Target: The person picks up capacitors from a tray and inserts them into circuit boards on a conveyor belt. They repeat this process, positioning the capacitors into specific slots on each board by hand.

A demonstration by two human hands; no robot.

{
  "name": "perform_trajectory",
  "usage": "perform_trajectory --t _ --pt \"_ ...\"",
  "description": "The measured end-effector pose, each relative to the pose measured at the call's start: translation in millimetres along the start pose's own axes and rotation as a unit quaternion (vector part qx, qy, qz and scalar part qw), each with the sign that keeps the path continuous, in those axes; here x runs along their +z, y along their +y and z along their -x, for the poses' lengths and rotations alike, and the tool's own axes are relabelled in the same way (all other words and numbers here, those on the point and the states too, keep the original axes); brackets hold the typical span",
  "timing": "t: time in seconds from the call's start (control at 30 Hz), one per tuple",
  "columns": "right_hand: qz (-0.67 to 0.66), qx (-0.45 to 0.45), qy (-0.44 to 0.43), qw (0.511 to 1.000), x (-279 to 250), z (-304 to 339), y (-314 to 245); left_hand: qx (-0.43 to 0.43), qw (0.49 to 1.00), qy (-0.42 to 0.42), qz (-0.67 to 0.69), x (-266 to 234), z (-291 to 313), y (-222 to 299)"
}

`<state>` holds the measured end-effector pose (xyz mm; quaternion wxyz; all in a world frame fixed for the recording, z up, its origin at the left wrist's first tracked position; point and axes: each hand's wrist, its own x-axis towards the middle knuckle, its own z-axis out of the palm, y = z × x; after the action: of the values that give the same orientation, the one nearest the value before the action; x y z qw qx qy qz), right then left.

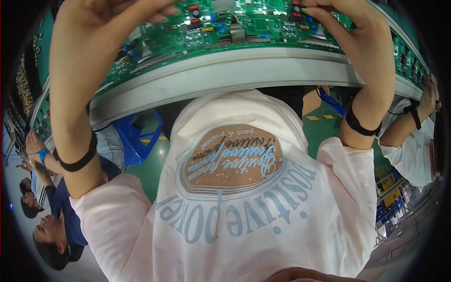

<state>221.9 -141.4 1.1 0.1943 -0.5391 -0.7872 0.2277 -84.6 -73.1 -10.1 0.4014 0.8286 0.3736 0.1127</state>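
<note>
Green circuit boards (253, 47) run along the upper edge of the head view, carrying red, blue, black and tan components. My left hand (120, 16) hangs over the board at the upper left; its fingers are slightly blurred and partly cut off by the picture's edge. Close to them stands a red and black component (195, 13). At the upper right, my right hand (350, 21) has thumb and finger pinched together beside another red and black component (296, 9). Whatever lies between those fingertips is too small to make out.
A pale metal rail (225, 70) edges the boards on my side. A blue plastic stool (143, 136) stands below on the left. Co-workers sit along the line: a person in dark blue (70, 211) at left, and a person's arm with a black band (408, 122) at right.
</note>
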Motion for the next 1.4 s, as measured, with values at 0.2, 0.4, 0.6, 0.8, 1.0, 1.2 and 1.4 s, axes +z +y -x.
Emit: perform_trajectory --t 0.2,0.4,0.6,0.8,1.0,1.2,1.4 --pt "0.025 0.003 -0.004 1.000 1.3 -0.4 -4.7 0.030 0.998 -0.006 -0.061 4.0 -21.3 24.3" --pt "0.067 -0.015 0.001 0.998 0.3 1.1 -12.5 0.014 0.997 -0.037 -0.071 3.1 -34.6 32.1" --pt "0.071 -0.012 0.107 0.992 8.1 10.1 -7.9 -0.003 0.997 -0.063 -0.044 8.3 -43.8 26.4" --pt "0.005 -0.091 0.189 0.978 31.5 30.8 23.4 -0.009 0.998 -0.061 -0.024 7.2 -43.3 30.1" --pt "-0.065 -0.064 0.261 0.961 54.4 42.5 26.5 0.000 0.997 -0.060 -0.044 9.3 -43.5 28.9" --pt "-0.043 -0.058 0.299 0.952 50.6 43.2 26.5 0.015 0.998 -0.063 -0.016 7.9 -44.6 28.3" --pt "-0.025 -0.053 0.296 0.953 49.5 44.6 24.1 0.044 0.993 -0.066 -0.093 8.4 -44.6 33.8"
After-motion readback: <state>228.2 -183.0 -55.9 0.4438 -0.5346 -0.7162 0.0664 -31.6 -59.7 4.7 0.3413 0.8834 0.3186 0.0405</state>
